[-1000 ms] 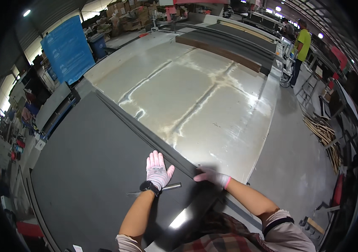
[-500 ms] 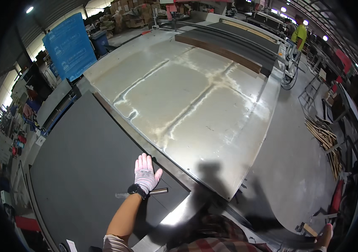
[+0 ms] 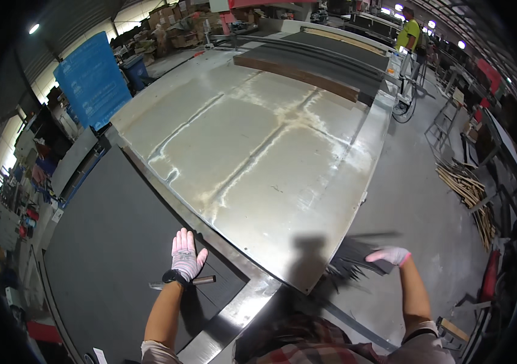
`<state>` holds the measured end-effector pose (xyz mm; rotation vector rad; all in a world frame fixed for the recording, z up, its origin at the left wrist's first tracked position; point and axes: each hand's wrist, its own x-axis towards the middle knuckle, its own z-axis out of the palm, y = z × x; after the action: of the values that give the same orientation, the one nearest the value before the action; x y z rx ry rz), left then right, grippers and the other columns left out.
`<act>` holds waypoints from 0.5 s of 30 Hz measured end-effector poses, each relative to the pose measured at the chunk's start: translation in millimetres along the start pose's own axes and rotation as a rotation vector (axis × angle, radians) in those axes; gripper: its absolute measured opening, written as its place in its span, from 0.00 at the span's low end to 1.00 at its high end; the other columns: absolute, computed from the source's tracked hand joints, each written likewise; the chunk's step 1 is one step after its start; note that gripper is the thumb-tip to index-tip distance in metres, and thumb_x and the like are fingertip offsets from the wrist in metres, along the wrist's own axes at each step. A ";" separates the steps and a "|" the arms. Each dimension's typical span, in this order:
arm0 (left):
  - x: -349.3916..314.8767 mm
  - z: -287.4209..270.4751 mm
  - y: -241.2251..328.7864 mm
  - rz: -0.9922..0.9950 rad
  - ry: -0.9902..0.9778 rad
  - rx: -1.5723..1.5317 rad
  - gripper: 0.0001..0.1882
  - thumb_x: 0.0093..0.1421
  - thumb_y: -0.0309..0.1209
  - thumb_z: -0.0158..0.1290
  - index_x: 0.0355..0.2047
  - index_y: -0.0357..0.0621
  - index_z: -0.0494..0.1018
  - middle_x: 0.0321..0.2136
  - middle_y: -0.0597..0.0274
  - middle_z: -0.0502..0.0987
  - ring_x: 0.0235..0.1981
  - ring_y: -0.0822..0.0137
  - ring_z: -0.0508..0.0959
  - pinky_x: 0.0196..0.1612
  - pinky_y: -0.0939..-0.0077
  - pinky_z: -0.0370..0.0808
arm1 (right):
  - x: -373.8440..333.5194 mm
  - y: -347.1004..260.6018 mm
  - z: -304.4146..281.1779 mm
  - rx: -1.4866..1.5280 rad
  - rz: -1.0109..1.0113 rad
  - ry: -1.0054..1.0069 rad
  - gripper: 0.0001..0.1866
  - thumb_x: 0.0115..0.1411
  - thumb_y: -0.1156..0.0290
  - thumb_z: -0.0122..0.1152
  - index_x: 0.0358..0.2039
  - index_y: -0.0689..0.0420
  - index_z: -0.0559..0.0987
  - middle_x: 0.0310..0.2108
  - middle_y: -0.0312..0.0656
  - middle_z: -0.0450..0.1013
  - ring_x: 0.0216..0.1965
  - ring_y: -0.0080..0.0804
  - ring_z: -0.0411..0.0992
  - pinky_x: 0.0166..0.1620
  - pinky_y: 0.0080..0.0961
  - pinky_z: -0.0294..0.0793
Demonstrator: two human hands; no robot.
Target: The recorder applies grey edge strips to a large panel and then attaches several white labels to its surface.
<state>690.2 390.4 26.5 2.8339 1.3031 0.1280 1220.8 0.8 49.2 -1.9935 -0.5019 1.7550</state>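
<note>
My left hand (image 3: 187, 255), in a striped glove with pink fingertips, lies flat with fingers out on a dark grey sheet (image 3: 107, 224). Beneath that wrist a slim tool with a metallic barrel (image 3: 204, 280) rests on the sheet; its kind is unclear. Thin lines run across the sheet beside it. Off the right corner of a bare metal table (image 3: 270, 194), my gloved right hand (image 3: 390, 256) grips a bunch of thin dark strips (image 3: 355, 253). Their ragged ends point toward the table corner and are partly blurred by motion.
A long brown bar (image 3: 295, 76) lies across the table's far end, before a dark bed with rails. Bundled wooden sticks (image 3: 467, 188) lie on the floor at right. A blue panel (image 3: 92, 82) stands at left. Someone in a yellow shirt (image 3: 407, 35) stands far right.
My right hand has come up from the lower right edge to the table's right corner, with dark strips in it. My left hand stays flat on the sheet. The view has shifted slightly.
</note>
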 end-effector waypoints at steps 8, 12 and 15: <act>4.0 -24.4 15.8 0.049 0.080 -0.071 0.41 0.53 0.43 0.55 0.59 0.27 0.55 0.61 0.35 0.55 0.63 0.39 0.54 0.66 0.52 0.49 | -39.2 221.5 -19.7 0.481 0.218 0.207 0.31 0.49 0.50 0.69 0.45 0.62 0.77 0.36 0.44 0.77 0.34 0.35 0.77 0.39 0.32 0.77; -11.9 -9.9 -2.9 0.019 -0.012 -0.051 0.43 0.56 0.46 0.51 0.62 0.25 0.50 0.64 0.32 0.50 0.66 0.38 0.49 0.67 0.50 0.45 | -112.1 292.6 -21.3 0.300 0.488 0.391 0.27 0.47 0.53 0.70 0.43 0.57 0.79 0.39 0.44 0.78 0.38 0.39 0.75 0.41 0.34 0.75; -10.7 -4.1 -6.8 0.068 -0.012 -0.027 0.42 0.58 0.43 0.49 0.63 0.25 0.48 0.64 0.31 0.49 0.65 0.37 0.49 0.67 0.50 0.45 | -162.2 402.5 -36.2 0.129 0.630 0.721 0.23 0.48 0.56 0.67 0.41 0.56 0.80 0.38 0.44 0.78 0.37 0.39 0.76 0.39 0.33 0.75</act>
<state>677.7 386.7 29.5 2.8525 1.1938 0.1289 1229.5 -427.2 -30.4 -2.6439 0.5063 1.1434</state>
